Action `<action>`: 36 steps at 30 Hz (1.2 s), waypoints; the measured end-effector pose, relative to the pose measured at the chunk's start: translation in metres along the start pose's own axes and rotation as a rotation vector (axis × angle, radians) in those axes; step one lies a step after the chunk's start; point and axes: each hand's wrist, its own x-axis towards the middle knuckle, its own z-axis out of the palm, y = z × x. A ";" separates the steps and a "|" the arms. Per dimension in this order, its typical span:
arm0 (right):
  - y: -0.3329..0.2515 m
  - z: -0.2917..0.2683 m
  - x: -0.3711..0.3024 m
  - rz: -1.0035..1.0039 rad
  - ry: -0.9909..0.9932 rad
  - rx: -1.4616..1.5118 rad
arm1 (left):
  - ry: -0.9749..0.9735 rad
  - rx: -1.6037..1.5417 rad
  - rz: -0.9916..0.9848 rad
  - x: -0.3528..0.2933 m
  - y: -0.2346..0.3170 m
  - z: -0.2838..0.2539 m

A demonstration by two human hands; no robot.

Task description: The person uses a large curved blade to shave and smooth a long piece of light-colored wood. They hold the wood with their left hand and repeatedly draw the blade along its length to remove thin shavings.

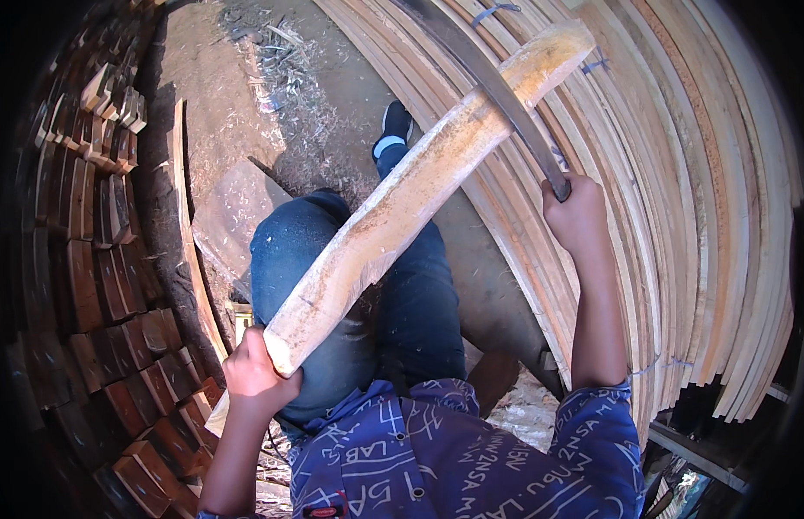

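Observation:
A long, rough-sawn piece of wood (376, 227), pale with yellow-brown patches and a notched lower edge, slants across above my lap. My left hand (256, 374) is closed around its near end. In my right hand (577, 212) is the grip of a long, dark-bladed tool (497, 91); its fingers are wrapped round the near end. The blade crosses over the upper part of the wood and runs out past the top of the picture. Whether its edge has teeth cannot be made out, nor whether it touches the wood.
Long pale boards (679, 199) lie stacked at the right. Short dark wooden blocks (99, 285) are piled at the left. A thin strip of wood (187, 233) and a flat slab (233, 212) lie beside my knee. Shavings (285, 65) litter the ground ahead.

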 end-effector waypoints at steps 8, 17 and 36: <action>-0.042 0.020 -0.040 -0.375 -0.068 -0.054 | -0.067 -0.104 -0.033 0.005 -0.002 -0.003; -0.043 0.017 -0.034 -0.352 -0.037 -0.114 | -0.030 -0.079 -0.019 0.008 0.004 -0.006; -0.040 0.011 -0.037 -0.348 0.029 -0.007 | -0.010 -0.168 -0.048 0.009 0.003 0.001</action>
